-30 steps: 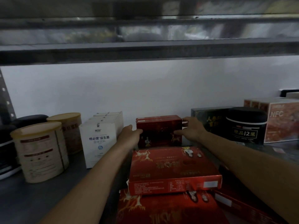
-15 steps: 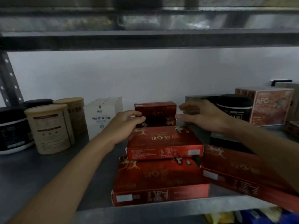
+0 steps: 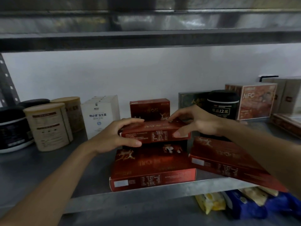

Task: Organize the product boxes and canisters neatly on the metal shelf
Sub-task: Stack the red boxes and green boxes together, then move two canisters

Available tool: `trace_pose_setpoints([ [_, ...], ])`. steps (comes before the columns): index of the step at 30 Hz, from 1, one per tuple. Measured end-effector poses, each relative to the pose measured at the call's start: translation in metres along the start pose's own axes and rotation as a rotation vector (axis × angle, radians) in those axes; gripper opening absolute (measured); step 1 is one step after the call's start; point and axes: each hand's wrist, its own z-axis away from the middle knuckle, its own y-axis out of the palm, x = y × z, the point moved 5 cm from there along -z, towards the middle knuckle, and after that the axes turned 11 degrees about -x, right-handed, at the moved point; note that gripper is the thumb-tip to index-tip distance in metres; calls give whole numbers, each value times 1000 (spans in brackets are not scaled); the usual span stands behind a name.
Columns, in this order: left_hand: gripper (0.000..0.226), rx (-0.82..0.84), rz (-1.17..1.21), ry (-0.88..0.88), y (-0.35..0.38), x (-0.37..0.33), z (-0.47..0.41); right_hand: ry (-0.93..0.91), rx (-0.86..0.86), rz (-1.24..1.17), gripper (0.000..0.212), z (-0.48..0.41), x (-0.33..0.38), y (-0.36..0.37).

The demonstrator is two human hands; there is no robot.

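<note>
A flat red box [image 3: 154, 133] is held just above a larger red box [image 3: 151, 167] that lies on the metal shelf [image 3: 48, 173]. My left hand [image 3: 114, 136] grips its left end, thumb in front and fingers over the top. My right hand [image 3: 193, 123] grips its right end the same way. Behind it a small red box [image 3: 149, 108] stands upright against the wall. Another flat red box [image 3: 228, 162] lies at an angle to the right, overhanging the shelf's front edge.
On the left stand two beige canisters [image 3: 48, 126], two black canisters [image 3: 13, 129] and white boxes [image 3: 99, 115]. To the right are a dark box [image 3: 190, 100], a black canister [image 3: 223, 106], an NFC box [image 3: 254, 100] and pale boxes. Snack packets [image 3: 236, 203] lie below.
Both hands came back from the small upright red box and took hold of the top flat red box, which has lifted slightly off the stack. The camera has pulled back.
</note>
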Motion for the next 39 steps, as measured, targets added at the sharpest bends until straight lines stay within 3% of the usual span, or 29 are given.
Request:
trace_pose_setpoints([
  [3,71,-111,70,25,-5,-3,-3,17,-69,-103,59,-7,-1,-2],
  [7,35,-280,127,-20,-4,-7,-10,104,-125,-292,62,-18,-3,-1],
  [9,31,-355,132,-52,-6,-8,-15,124,-162,-342,67,-23,-2,-3],
  [14,51,-437,187,-130,-14,-11,-32,96,-212,-289,77,-33,-7,-9],
  [17,58,-412,185,-141,-10,-10,-42,102,-373,-359,74,-43,-16,-16],
  [20,81,-357,158,-122,-4,-7,-48,104,-488,-457,70,-51,-23,-26],
  [22,80,-384,122,-85,-6,-8,-49,81,-517,-497,71,-55,-22,-33],
  [25,46,-513,175,-15,-12,-11,-49,45,-530,-512,67,-59,-12,-40],
  [27,38,-520,165,8,-13,-12,-51,25,-554,-557,68,-63,-4,-44],
  [31,37,-445,67,-5,-9,-6,-55,54,-533,-653,80,-73,-4,-32],
  [34,43,-407,35,-8,-5,-1,-56,39,-410,-564,69,-70,-9,-5],
  [39,44,-570,124,108,-16,-14,-54,-92,-385,-474,58,-71,-2,4],
])
